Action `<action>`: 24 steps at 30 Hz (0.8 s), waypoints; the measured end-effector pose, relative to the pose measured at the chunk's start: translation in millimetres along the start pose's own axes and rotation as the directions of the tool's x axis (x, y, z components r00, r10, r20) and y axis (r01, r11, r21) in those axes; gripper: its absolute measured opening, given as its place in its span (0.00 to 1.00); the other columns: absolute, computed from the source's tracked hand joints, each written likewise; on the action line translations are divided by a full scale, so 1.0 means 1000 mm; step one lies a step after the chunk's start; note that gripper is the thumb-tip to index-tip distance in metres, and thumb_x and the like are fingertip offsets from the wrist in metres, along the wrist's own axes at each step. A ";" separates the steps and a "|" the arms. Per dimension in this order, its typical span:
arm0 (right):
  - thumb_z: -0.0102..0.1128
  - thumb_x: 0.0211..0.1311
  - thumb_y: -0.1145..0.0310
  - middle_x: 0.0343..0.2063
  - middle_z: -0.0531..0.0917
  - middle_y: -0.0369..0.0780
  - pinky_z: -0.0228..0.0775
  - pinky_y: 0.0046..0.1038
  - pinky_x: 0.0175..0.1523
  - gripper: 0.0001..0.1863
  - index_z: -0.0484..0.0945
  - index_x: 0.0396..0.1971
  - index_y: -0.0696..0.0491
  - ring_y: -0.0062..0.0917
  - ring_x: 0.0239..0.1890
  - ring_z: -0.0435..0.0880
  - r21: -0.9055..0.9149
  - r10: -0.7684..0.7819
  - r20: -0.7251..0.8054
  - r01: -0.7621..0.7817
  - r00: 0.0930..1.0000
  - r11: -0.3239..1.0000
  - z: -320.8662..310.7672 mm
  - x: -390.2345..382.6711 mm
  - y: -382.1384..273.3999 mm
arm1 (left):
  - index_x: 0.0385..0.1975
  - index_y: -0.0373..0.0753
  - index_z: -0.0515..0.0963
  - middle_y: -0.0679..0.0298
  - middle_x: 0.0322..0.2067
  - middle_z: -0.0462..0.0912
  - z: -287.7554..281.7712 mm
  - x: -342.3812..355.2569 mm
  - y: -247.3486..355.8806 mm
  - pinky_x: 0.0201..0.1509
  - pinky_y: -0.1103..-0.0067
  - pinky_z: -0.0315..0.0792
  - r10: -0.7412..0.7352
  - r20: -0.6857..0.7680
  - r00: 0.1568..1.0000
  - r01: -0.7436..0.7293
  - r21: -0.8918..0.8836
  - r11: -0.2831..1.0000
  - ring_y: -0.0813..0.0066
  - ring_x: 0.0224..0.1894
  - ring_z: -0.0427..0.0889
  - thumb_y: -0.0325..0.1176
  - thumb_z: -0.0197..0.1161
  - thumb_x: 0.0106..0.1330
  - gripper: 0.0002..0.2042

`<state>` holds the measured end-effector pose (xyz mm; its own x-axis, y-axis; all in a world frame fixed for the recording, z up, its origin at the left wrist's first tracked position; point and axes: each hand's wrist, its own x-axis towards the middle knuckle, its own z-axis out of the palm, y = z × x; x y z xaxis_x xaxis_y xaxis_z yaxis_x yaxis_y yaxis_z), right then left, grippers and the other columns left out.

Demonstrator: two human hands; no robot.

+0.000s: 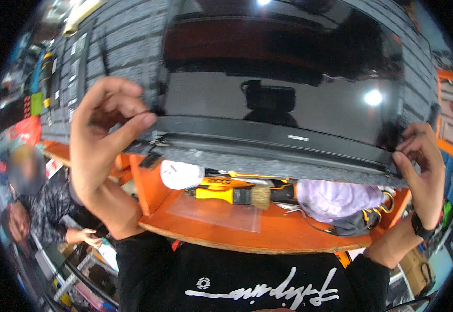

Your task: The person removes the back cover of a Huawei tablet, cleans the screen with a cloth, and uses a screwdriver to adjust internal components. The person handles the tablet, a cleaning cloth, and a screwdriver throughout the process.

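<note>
A black laptop screen panel (221, 99) with a glossy face and a dark lower bezel lies on a grey ribbed mat (128, 47). My left hand (109, 112) pinches the panel's lower left corner between thumb and fingers. At the lower right corner, my right hand (421, 156) grips the edge with its thumb in front and its fingers partly behind. Small metal hinge parts (159, 139) show beside the left corner. The glass mirrors a lamp and a dark head-worn shape.
Below the mat, an open orange drawer (205, 223) holds a yellow-handled brush (231, 196), a white round container (181, 175), a lilac cloth (338, 199) and a clear plastic bag (221, 214). A long battery-like strip (73, 73) lies at left. Another person (44, 208) is at the far left.
</note>
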<state>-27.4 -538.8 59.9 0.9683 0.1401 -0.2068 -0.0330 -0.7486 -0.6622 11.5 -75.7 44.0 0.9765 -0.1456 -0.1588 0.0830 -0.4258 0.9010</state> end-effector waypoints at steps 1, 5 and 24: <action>0.65 0.56 0.82 0.46 0.71 0.40 0.67 0.20 0.50 0.10 0.71 0.31 0.58 0.21 0.43 0.76 0.008 0.019 -0.002 -0.019 1.000 1.000 0.000 -0.002 0.002 | 0.49 0.33 0.75 0.68 0.33 0.83 0.000 0.001 -0.001 0.41 0.86 0.72 0.021 0.013 1.000 -0.021 -0.021 1.000 0.85 0.37 0.81 0.14 0.71 0.58 0.20; 0.64 0.56 0.82 0.45 0.71 0.41 0.65 0.21 0.52 0.10 0.70 0.30 0.57 0.22 0.45 0.74 0.028 0.043 0.022 -0.044 0.999 0.999 -0.005 -0.002 0.015 | 0.49 0.32 0.74 0.67 0.33 0.82 -0.001 -0.002 0.007 0.43 0.85 0.73 -0.051 0.002 0.999 0.051 0.004 0.999 0.82 0.38 0.81 0.13 0.70 0.56 0.21; 0.68 0.55 0.80 0.43 0.72 0.40 0.60 0.25 0.59 0.13 0.69 0.32 0.58 0.25 0.47 0.73 -0.058 0.061 0.006 -0.061 0.998 0.996 -0.008 -0.002 0.032 | 0.49 0.36 0.74 0.68 0.29 0.84 -0.010 0.010 0.008 0.39 0.87 0.71 -0.075 0.120 0.990 0.070 0.047 0.996 0.87 0.34 0.80 0.17 0.72 0.58 0.20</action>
<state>-28.6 -568.6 45.1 0.9631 0.0979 -0.2508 -0.0771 -0.7923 -0.6052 24.3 -71.5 53.3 0.9366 -0.2190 -0.2735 0.1418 -0.4768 0.8675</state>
